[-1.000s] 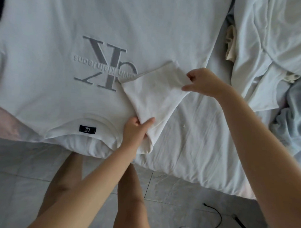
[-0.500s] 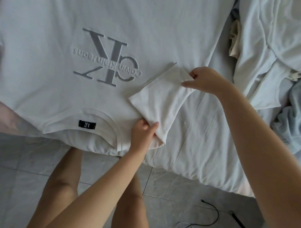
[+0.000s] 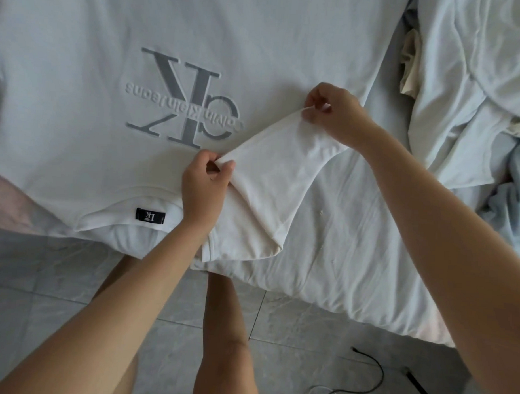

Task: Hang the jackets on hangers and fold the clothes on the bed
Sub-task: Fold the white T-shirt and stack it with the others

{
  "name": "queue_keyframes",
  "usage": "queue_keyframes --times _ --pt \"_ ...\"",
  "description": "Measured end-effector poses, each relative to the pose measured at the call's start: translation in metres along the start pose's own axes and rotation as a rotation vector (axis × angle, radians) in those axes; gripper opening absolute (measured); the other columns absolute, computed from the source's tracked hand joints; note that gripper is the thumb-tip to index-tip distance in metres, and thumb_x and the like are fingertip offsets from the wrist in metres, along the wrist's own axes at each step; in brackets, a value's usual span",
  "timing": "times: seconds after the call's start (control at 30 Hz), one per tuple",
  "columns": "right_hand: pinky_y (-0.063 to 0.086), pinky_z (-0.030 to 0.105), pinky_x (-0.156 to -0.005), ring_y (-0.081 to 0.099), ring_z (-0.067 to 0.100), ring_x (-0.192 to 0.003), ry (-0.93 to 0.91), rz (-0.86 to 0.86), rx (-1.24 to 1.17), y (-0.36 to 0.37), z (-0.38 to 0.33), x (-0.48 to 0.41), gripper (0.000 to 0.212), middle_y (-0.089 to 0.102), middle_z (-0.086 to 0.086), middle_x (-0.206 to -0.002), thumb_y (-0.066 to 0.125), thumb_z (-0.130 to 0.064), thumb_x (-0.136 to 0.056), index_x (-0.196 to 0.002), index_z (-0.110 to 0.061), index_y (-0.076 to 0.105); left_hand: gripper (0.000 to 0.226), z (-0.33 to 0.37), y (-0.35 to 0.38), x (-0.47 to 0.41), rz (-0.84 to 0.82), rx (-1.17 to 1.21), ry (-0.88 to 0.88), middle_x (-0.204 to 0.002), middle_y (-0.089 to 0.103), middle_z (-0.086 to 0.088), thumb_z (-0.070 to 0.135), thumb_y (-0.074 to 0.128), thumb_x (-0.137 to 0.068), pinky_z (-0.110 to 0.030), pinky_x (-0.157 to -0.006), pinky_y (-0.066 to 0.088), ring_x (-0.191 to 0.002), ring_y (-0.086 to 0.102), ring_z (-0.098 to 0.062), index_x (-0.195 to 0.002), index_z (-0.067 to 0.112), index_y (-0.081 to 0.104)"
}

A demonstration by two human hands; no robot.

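On the bed [image 3: 354, 259], head view: a white T-shirt [image 3: 79, 102] lies flat, front side up, grey printed logo [image 3: 185, 103] facing the camera upside down. The collar with its black neck label [image 3: 150, 216] sits at the near mattress edge. The shirt's sleeve [image 3: 277, 179] is raised off the sheet and stretched between both hands. The left hand [image 3: 204, 186] pinches the sleeve edge between thumb and curled fingers, just below the logo. The right hand [image 3: 334, 114] pinches the opposite corner of the same edge, fingers curled. A heap of unfolded pale garments [image 3: 477, 86] lies at the right, apart from the shirt. Below the bed edge: tiled floor [image 3: 43, 277], the person's bare legs, and a dark cable [image 3: 373, 374].
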State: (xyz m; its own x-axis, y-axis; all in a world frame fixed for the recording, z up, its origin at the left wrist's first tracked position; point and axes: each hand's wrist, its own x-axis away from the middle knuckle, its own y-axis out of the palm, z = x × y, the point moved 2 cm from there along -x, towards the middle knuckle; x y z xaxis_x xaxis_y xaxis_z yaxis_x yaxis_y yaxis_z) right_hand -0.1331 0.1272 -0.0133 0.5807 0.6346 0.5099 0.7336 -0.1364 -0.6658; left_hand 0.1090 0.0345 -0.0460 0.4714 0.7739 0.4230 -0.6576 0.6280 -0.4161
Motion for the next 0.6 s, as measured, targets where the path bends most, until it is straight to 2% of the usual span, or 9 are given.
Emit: queue_keyframes --times 0.1,0.17,0.27,0.3,0.33,0.4,0.47,0.53,0.6 --pt "0.047 0.033 -0.081 0.052 0.013 -0.081 0.045 0.107 -0.052 0.010 0.004 0.002 0.015 0.055 -0.007 -0.084 0.057 -0.020 -0.087 -0.102 -0.020 0.060 0.018 0.003 0.002 -0.001 0.042 -0.063 0.029 -0.076 0.057 0.009 0.018 0.067 -0.082 -0.045 -0.072 0.055 -0.072 0.060 -0.014 -0.094 0.016 0.054" --pt "0.049 0.037 -0.082 0.055 0.016 -0.083 0.053 0.209 -0.114 0.020 0.006 0.008 0.019 0.054 -0.010 -0.082 0.055 -0.023 -0.088 -0.107 -0.021 0.056 0.023 0.009 0.005 0.005 0.099 -0.185 0.086 -0.087 0.059 0.010 0.012 0.064 -0.083 -0.039 -0.072 0.052 -0.076 0.057 -0.009 -0.102 0.014 0.051" --pt "0.037 0.034 -0.089 0.055 0.023 -0.099 -0.084 0.529 0.174 0.032 0.008 0.025 0.027 0.058 0.001 -0.102 0.053 -0.024 -0.090 -0.115 -0.013 0.055 0.037 0.017 0.013 0.012 0.178 -0.447 0.327 -0.114 0.058 -0.006 0.004 0.059 -0.078 -0.042 -0.086 0.044 -0.104 0.053 -0.027 -0.114 0.008 0.052" --pt "0.034 0.034 -0.090 0.053 0.026 -0.102 -0.175 0.631 0.276 0.037 0.006 0.033 0.027 0.060 0.006 -0.107 0.052 -0.024 -0.091 -0.114 -0.010 0.057 0.043 0.018 0.019 0.014 0.158 -0.548 0.420 -0.124 0.054 -0.011 0.004 0.058 -0.076 -0.042 -0.092 0.038 -0.112 0.048 -0.030 -0.119 0.007 0.052" --pt "0.034 0.035 -0.092 0.052 0.028 -0.105 -0.310 0.655 0.331 0.046 0.004 0.040 0.029 0.061 0.011 -0.111 0.050 -0.024 -0.092 -0.114 -0.008 0.058 0.049 0.018 0.026 0.016 0.087 -0.647 0.519 -0.132 0.049 -0.013 0.008 0.058 -0.076 -0.041 -0.097 0.032 -0.121 0.043 -0.030 -0.125 0.008 0.050" --pt "0.034 0.039 -0.101 0.050 0.030 -0.119 -0.643 0.453 0.462 0.071 0.007 0.052 0.041 0.058 0.017 -0.125 0.044 -0.030 -0.094 -0.125 -0.004 0.055 0.057 0.013 0.038 0.020 -0.107 -0.829 0.719 -0.142 0.043 -0.014 0.026 0.056 -0.083 -0.044 -0.105 0.024 -0.133 0.035 -0.028 -0.135 0.006 0.044" --pt "0.028 0.041 -0.112 0.040 0.029 -0.135 -0.797 0.221 0.661 0.085 0.022 0.055 0.058 0.045 0.014 -0.144 0.033 -0.043 -0.097 -0.141 -0.006 0.043 0.073 0.001 0.039 0.016 -0.242 -0.990 0.773 -0.150 0.035 -0.012 0.051 0.046 -0.086 -0.052 -0.111 0.015 -0.140 0.027 -0.029 -0.142 0.005 0.037" --pt "0.021 0.041 -0.116 0.030 0.024 -0.142 -0.764 0.190 0.801 0.075 0.039 0.041 0.061 0.032 0.007 -0.154 0.023 -0.051 -0.098 -0.149 -0.017 0.031 0.088 -0.010 0.035 0.005 -0.312 -1.103 0.738 -0.158 0.020 -0.003 0.068 0.035 -0.083 -0.060 -0.110 0.004 -0.145 0.016 -0.029 -0.150 0.011 0.025" --pt "0.013 0.042 -0.117 0.022 0.021 -0.144 -0.630 0.239 0.813 0.056 0.047 0.021 0.059 0.025 0.003 -0.157 0.020 -0.053 -0.099 -0.151 -0.026 0.024 0.094 -0.014 0.031 -0.001 -0.341 -1.135 0.721 -0.160 0.011 0.001 0.073 0.033 -0.080 -0.063 -0.109 0.003 -0.146 0.009 -0.029 -0.152 0.015 0.016"
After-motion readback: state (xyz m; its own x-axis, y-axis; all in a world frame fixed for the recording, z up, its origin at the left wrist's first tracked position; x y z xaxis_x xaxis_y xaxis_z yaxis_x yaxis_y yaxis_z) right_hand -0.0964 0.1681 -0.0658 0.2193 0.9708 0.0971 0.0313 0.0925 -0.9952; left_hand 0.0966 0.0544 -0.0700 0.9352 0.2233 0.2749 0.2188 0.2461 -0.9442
